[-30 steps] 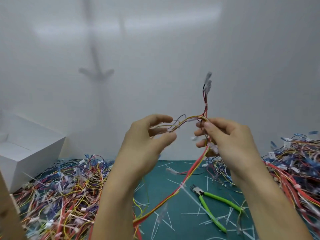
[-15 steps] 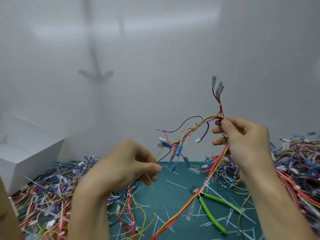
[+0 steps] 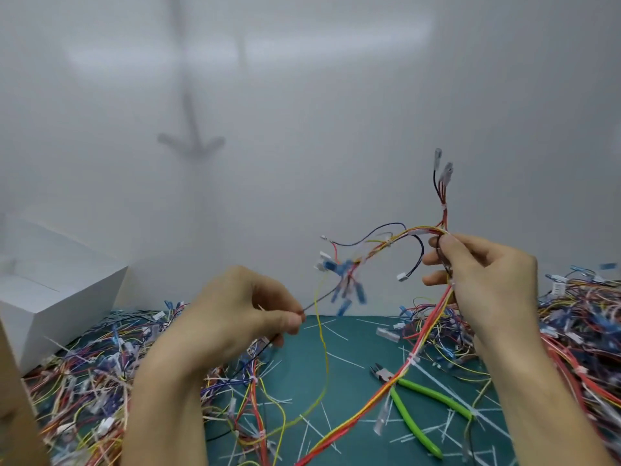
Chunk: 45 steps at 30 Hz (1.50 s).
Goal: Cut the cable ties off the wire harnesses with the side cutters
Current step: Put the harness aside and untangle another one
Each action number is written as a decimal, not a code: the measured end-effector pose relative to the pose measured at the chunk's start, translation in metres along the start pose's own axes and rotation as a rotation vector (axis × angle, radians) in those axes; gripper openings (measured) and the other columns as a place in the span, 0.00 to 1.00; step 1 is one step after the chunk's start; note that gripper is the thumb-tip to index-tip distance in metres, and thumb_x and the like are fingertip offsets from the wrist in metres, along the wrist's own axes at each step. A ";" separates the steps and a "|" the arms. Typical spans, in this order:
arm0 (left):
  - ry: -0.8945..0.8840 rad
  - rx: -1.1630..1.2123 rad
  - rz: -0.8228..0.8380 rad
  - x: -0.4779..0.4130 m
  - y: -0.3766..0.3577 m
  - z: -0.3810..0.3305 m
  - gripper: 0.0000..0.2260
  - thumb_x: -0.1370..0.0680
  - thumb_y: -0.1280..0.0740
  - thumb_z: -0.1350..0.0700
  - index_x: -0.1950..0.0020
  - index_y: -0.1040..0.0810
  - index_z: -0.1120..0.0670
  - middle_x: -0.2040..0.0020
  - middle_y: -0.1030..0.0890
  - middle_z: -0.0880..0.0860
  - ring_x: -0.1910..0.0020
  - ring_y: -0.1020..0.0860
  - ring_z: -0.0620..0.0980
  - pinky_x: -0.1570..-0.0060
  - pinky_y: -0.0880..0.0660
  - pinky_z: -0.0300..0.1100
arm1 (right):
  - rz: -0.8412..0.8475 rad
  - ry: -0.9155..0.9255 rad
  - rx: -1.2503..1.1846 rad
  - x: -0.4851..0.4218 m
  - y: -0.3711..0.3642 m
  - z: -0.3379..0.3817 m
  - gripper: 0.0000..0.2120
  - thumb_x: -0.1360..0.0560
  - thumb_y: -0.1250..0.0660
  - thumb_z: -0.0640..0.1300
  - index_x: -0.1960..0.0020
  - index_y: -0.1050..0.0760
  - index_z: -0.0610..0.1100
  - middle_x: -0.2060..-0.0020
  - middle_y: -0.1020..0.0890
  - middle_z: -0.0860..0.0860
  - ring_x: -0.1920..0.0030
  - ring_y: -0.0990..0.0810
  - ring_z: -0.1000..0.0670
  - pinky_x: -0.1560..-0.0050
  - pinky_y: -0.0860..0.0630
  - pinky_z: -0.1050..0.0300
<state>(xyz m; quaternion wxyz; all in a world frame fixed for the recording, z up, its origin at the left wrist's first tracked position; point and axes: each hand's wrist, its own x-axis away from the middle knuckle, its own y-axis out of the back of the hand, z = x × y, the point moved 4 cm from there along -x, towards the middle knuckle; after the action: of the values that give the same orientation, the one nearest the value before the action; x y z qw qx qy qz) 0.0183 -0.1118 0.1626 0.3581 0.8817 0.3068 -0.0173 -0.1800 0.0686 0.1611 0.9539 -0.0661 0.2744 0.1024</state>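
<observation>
Now the left hand (image 3: 235,317) pinches a wire (image 3: 319,299), the right hand (image 3: 484,274) the harness (image 3: 427,327). Cutters (image 3: 437,396) lie on the desk (image 3: 353,381) below the right, head pointing away.

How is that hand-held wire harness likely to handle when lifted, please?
Probably floppy: the wire harness sags from the right hand to the mat. Likely light: a fingertip pinch carries it. Its splayed branches could snag.

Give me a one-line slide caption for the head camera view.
Left hand and right hand hold a wire harness above the mat, side cutters lying beneath.
</observation>
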 end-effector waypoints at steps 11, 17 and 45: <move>-0.113 0.352 -0.343 -0.005 0.006 -0.009 0.09 0.27 0.27 0.65 0.63 0.14 0.52 0.65 0.15 0.52 0.70 0.19 0.46 0.66 0.22 0.37 | 0.353 -0.035 0.067 0.021 -0.035 0.004 0.10 0.26 0.30 0.45 0.64 0.15 0.47 0.68 0.15 0.51 0.76 0.25 0.53 0.71 0.28 0.62; -0.176 0.367 -0.434 -0.018 -0.020 -0.031 0.08 0.28 0.26 0.63 0.63 0.16 0.51 0.67 0.16 0.48 0.70 0.18 0.46 0.69 0.24 0.36 | 0.456 -0.272 -0.260 0.036 -0.056 0.007 0.10 0.19 0.37 0.44 0.52 0.20 0.40 0.63 0.13 0.47 0.72 0.18 0.50 0.77 0.29 0.64; -0.101 0.801 -0.574 -0.024 -0.005 0.003 0.06 0.23 0.30 0.61 0.47 0.18 0.53 0.61 0.14 0.49 0.61 0.15 0.47 0.63 0.19 0.36 | 0.855 0.173 0.858 0.024 -0.036 -0.007 0.11 0.19 0.36 0.48 0.40 0.20 0.53 0.46 0.21 0.64 0.43 0.23 0.58 0.49 0.32 0.63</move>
<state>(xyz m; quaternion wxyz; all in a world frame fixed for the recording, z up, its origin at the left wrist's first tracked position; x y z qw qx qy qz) -0.0036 -0.1232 0.1633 -0.0139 0.8281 0.4887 -0.2744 -0.1551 0.0360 0.1445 0.7440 0.4320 0.3699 0.3507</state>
